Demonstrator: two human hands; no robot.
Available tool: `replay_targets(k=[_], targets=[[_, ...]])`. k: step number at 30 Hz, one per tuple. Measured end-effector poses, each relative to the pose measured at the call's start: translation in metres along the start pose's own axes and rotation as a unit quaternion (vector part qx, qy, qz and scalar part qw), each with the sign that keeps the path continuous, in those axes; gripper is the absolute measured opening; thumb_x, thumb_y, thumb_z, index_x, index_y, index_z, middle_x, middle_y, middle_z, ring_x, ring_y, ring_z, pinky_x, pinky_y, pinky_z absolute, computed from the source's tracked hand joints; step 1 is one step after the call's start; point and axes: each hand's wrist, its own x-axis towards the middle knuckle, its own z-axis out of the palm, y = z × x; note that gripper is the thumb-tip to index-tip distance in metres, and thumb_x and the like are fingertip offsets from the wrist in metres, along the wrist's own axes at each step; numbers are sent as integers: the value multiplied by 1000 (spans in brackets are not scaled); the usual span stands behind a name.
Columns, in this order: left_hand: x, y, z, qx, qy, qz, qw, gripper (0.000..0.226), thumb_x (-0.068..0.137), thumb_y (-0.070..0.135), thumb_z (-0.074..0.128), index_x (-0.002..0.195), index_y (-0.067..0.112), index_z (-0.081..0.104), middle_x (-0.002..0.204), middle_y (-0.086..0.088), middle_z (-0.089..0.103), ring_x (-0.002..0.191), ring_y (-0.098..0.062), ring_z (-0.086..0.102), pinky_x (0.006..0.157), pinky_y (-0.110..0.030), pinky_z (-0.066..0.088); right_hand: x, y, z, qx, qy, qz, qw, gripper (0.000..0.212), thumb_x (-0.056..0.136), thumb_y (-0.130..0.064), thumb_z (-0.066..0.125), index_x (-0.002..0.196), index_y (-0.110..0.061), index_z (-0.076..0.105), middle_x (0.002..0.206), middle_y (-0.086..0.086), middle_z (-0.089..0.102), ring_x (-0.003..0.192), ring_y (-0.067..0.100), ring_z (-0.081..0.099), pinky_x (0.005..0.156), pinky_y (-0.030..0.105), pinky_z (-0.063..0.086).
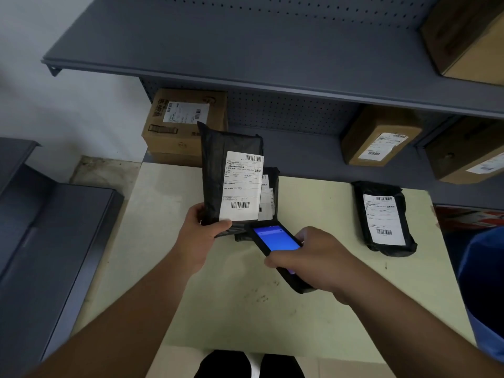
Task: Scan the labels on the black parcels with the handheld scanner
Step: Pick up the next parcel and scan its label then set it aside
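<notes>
A: Left hand?

B: Grip closed on the lower left corner of a black parcel, held upright above the desk. White label faces the camera, barcodes at its top and bottom.

A: Right hand?

B: Grip wrapped around the handheld scanner, screen lit blue. Its top end sits just below the held parcel's bottom edge, near the lower barcode. Touching or not, can't tell.

A: Other parcels?

B: A second black parcel directly behind the held one, mostly hidden, label partly showing. A third black parcel lies flat near the desk's right edge, label up, well apart from both hands.

A: Open room?

B: Desk front and middle bare, with some dark marks. Back edge butts against the grey shelving; cardboard boxes on the lower shelf just behind the parcels. A blue bin is at the right edge, and grey panels lie left of the desk.
</notes>
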Motion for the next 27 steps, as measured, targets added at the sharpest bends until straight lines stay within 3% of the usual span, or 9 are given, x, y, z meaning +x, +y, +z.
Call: replay_targets(k=[5,10,15,21,27], targets=[[-3,-3,6,1,4,4,1000,81,63,8,87,137,11,54,129,-11,75,116,-31,74,107,-54,55,1,-1,3,4,-3,6,1000,48,65,-45,87,94,-14,67,81,1,71,66,17,66,62,31,52],[-4,-8,6,12,8,3,1000,68,78,-5,83,137,12,51,130,-11,73,116,-30,74,107,-52,56,-1,-2,3,19,1,7,1000,48,67,-42,88,98,-13,67,81,2,69,67,19,66,65,33,54],[-4,-9,5,37,11,11,999,73,69,8,87,134,14,54,128,-11,73,115,-29,74,105,-52,57,-4,-1,2,9,0,2,1000,49,67,-44,87,97,-14,65,79,1,70,63,17,64,61,32,51],[0,-13,4,23,19,8,1000,70,74,1,86,134,15,53,127,-9,74,115,-28,74,105,-53,57,-3,-1,2,4,2,6,1000,48,68,-42,87,102,-18,63,101,9,79,68,16,65,60,29,49],[4,-11,4,5,19,3,1000,76,69,5,87,135,15,53,127,-7,75,116,-28,73,106,-51,56,0,1,1,10,1,11,1000,46,70,-40,87,102,-16,65,103,11,80,70,17,66,64,31,51]])
